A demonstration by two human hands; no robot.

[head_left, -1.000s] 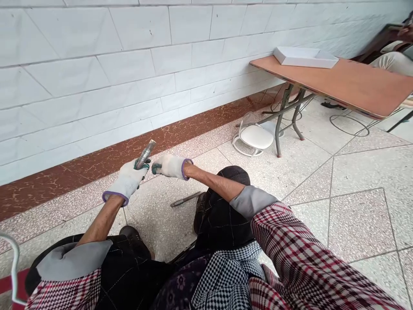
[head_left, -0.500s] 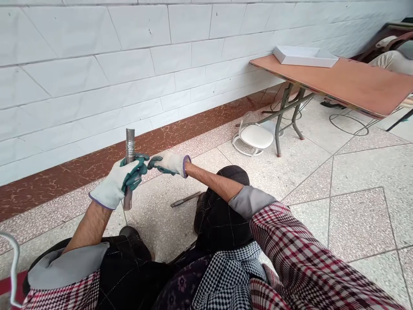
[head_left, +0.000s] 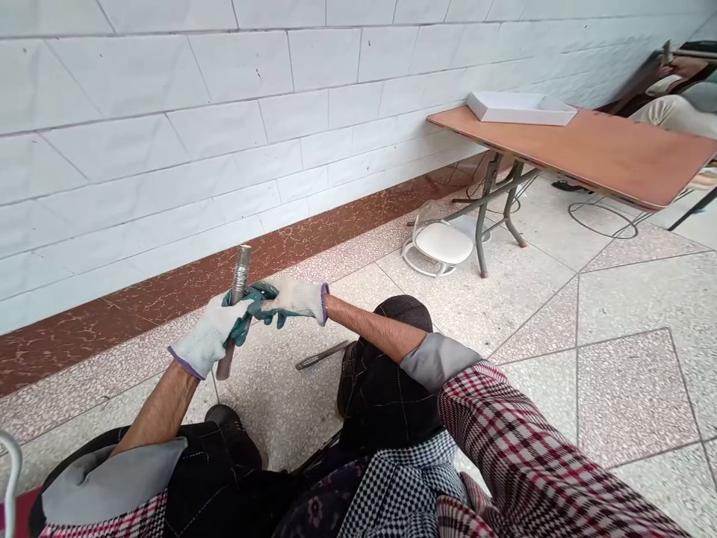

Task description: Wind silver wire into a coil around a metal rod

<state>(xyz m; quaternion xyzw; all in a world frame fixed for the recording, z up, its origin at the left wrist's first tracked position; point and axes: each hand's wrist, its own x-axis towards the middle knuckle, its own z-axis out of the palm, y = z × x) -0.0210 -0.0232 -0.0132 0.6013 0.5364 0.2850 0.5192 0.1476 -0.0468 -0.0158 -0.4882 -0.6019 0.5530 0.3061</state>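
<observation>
The left hand point(head_left: 208, 336), in a white knit glove with green rubber-coated fingers, is closed around a short grey steel pipe point(head_left: 241, 270). The pipe stands nearly upright in that fist, its long axis tilted slightly, with one end above the hand and the other below it. The right hand point(head_left: 294, 300), in a matching glove, reaches in from the side, its fingers point(head_left: 263, 308) meeting the left fist. It seems to be half-curled, though I cannot tell whether it touches the pipe. A narrow steel chisel point(head_left: 323, 355) lies on the speckled terrazzo floor point(head_left: 538, 314) beside the right knee. Farther off, a shallow white box point(head_left: 520, 109) sits on an orange-topped folding table point(head_left: 605, 153), its contents unseen.
</observation>
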